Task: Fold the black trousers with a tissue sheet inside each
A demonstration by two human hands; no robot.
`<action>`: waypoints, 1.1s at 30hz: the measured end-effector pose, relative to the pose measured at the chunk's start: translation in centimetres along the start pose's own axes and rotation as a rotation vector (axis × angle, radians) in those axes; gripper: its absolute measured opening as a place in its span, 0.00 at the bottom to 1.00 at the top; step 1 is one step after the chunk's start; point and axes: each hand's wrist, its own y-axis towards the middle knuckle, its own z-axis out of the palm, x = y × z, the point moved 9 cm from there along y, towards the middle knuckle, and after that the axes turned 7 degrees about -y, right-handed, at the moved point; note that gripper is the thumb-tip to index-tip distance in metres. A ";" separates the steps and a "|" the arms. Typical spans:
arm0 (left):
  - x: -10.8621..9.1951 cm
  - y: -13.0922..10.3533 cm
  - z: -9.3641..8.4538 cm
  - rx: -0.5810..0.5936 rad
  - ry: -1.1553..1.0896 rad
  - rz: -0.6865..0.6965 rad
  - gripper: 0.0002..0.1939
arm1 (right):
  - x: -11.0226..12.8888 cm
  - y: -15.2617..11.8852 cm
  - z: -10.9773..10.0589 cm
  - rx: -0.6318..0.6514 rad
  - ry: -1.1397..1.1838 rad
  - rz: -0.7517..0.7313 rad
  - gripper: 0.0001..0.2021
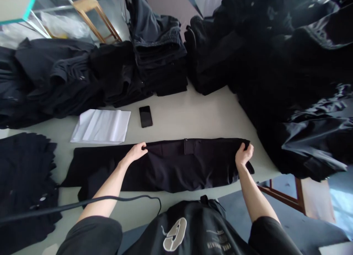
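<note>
A pair of black trousers (171,166) lies lengthwise across the table in front of me, folded along its length, with a flapped pocket (189,146) near the middle of the upper edge. My left hand (138,151) pinches that upper edge left of the pocket. At the far right end, my right hand (244,154) grips the corner of the trousers between thumb and fingers. The cloth between both hands looks slightly rumpled along the lower side.
Beyond the trousers lie a black phone (145,116) and white paper sheets (100,126). Stacks of dark folded garments (160,56) line the back. A large dark heap (275,82) fills the right, another pile (27,185) the left. A black cable (110,198) crosses low in front.
</note>
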 end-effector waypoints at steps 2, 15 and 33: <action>0.6 0.7 -0.7 -0.026 -0.056 -0.043 0.07 | -0.4 0.4 0.8 0.036 -0.038 0.089 0.23; 0.0 -0.2 1.1 -0.007 0.077 -0.078 0.11 | 0.5 -2.8 0.5 0.152 -0.373 -0.032 0.36; 4.8 -19.9 7.5 -0.245 0.225 -0.221 0.18 | 25.8 -25.9 2.2 0.708 -0.010 -1.156 0.21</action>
